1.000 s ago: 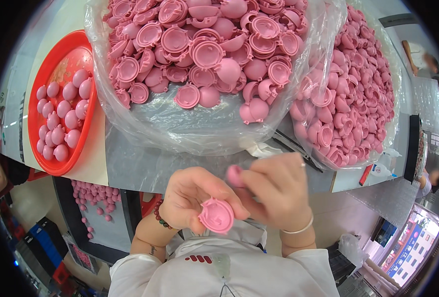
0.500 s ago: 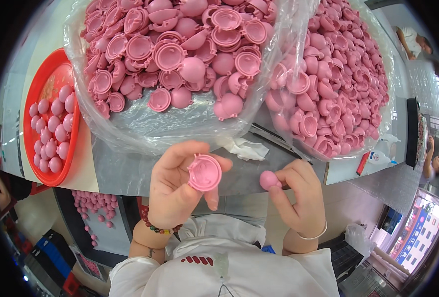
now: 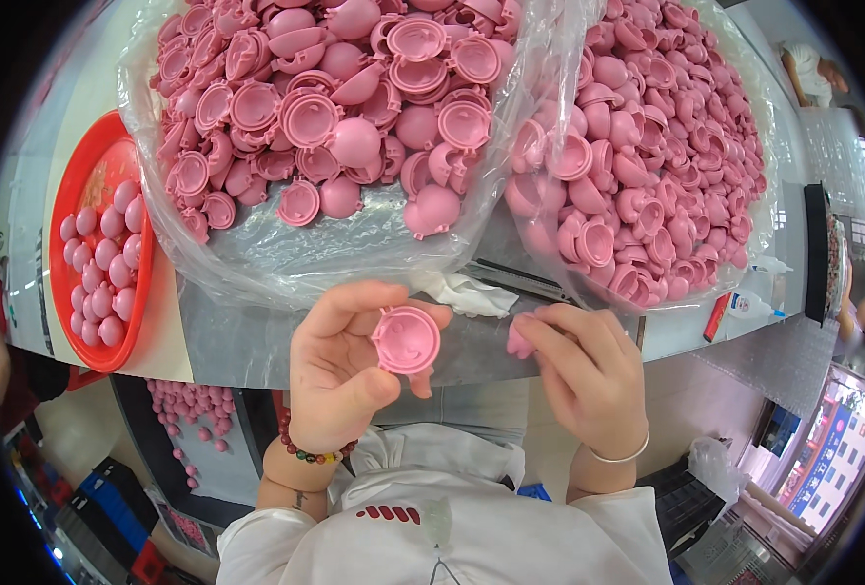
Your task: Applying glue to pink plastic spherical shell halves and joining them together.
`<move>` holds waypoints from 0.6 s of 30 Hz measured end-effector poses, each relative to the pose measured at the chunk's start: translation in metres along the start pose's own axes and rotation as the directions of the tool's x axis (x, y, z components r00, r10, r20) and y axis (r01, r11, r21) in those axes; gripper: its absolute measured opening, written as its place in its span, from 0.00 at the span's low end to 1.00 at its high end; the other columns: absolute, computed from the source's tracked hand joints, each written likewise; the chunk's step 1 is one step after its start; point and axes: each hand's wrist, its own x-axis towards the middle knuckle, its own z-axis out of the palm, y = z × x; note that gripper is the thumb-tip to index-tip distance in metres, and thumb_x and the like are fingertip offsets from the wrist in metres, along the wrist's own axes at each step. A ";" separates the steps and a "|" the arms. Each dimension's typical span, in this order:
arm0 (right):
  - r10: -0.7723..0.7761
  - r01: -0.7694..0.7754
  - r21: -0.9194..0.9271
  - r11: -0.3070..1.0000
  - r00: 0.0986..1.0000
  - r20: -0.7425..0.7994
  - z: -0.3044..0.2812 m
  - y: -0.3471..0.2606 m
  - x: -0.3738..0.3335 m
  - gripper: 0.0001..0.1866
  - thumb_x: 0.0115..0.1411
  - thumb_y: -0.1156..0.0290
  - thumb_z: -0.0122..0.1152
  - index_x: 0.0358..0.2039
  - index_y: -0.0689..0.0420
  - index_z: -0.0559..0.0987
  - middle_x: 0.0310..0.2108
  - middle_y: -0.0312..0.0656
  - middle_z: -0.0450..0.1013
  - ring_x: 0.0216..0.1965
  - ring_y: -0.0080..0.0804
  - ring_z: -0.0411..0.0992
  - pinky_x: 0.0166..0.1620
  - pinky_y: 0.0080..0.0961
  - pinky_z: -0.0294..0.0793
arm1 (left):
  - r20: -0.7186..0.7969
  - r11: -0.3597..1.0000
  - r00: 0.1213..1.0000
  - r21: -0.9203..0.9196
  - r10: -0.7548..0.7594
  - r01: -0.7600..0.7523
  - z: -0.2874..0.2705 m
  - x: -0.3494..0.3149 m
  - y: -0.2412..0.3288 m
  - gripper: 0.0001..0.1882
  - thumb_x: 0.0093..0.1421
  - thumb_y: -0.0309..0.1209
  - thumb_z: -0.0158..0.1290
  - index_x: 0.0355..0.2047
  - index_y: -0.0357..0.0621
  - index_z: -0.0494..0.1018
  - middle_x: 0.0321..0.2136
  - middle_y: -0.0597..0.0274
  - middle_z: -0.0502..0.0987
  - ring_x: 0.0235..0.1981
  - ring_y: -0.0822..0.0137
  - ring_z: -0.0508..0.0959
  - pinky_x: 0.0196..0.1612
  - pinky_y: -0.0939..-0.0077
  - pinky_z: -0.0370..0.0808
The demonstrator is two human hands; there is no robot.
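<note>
– what's worn?
– i see a white shirt [image 3: 364,548] with red marks [image 3: 393,513] on its front.
– jewellery?
– a beaded bracelet [image 3: 312,456] on the left; on the right i make out a thin pale bangle [image 3: 620,460].

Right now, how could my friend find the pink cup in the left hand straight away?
Start at the grey table and its left clear bag of pink pieces. Pictured just below that bag is the person's left hand. It holds the pink cup, hollow side showing, while those pieces lie heaped in the bag.
</note>
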 end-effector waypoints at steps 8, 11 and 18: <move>0.082 -0.082 -0.011 0.997 0.997 0.003 0.002 -0.003 -0.001 0.22 0.27 0.75 0.66 0.30 0.60 0.75 0.25 0.38 0.68 0.23 0.33 0.65 0.24 0.23 0.64 | -0.026 0.995 0.999 0.084 -0.045 0.047 0.014 -0.001 0.004 0.30 0.41 0.30 0.62 0.42 0.36 0.60 0.35 0.43 0.71 0.31 0.64 0.75 0.32 0.76 0.74; 0.024 -0.007 0.185 0.983 0.996 -0.089 -0.003 -0.006 0.001 0.22 0.28 0.71 0.68 0.29 0.60 0.75 0.22 0.38 0.68 0.22 0.30 0.64 0.23 0.20 0.62 | -0.004 0.995 0.999 0.093 -0.039 0.039 0.009 -0.002 0.001 0.28 0.38 0.24 0.63 0.38 0.34 0.61 0.36 0.41 0.71 0.36 0.61 0.74 0.37 0.74 0.73; -0.018 0.112 0.345 0.932 0.964 -0.264 0.013 -0.019 0.016 0.23 0.27 0.63 0.71 0.27 0.57 0.77 0.21 0.34 0.67 0.20 0.25 0.61 0.21 0.16 0.57 | 0.174 0.981 0.983 0.195 -0.055 0.020 0.007 -0.001 0.001 0.24 0.35 0.18 0.62 0.33 0.33 0.64 0.34 0.41 0.71 0.38 0.58 0.74 0.40 0.71 0.72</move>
